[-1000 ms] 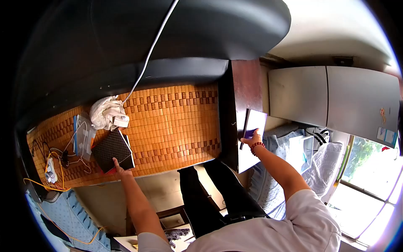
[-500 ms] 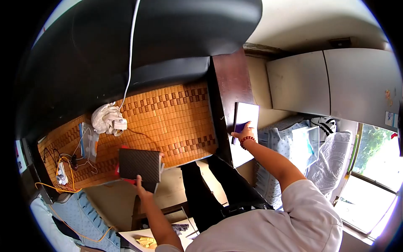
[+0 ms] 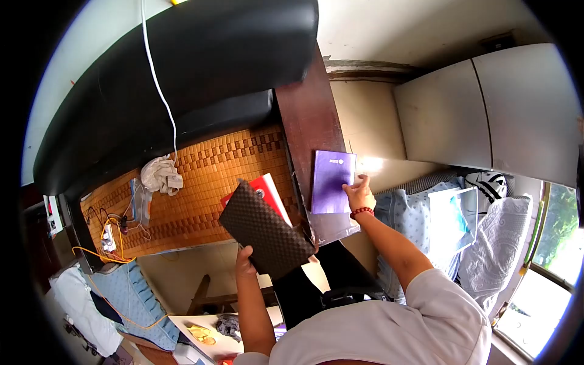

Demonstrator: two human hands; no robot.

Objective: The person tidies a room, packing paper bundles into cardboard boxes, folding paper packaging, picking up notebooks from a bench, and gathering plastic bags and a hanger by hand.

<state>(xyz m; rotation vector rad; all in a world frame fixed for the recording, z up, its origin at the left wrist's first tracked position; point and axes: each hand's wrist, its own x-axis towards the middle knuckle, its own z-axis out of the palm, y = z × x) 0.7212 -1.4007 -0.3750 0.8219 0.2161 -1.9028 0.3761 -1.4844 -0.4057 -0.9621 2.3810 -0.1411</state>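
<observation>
A brown checkered notebook (image 3: 264, 231) and a red book (image 3: 265, 193) with a white emblem are together in my left hand (image 3: 246, 261). The checkered one lies on top, tilted, above the edge of the woven mat. A purple notebook (image 3: 332, 182) rests flat on the dark wooden armrest (image 3: 307, 109). At its right edge is my right hand (image 3: 360, 196), with a red bead bracelet on the wrist and fingers apart; its fingertips are beside or just touching the cover.
A crumpled beige cloth (image 3: 161, 175), a clear pouch (image 3: 143, 204) and a power strip (image 3: 108, 238) with cables lie on the woven mat (image 3: 213, 158). A white cable (image 3: 159, 88) hangs over the black backrest. Grey cabinet (image 3: 444, 115) stands at right.
My left hand has brought its stack rightward and turned it, showing more of the red book. My right hand has shifted to the purple notebook's right edge. The camera view has shifted.
</observation>
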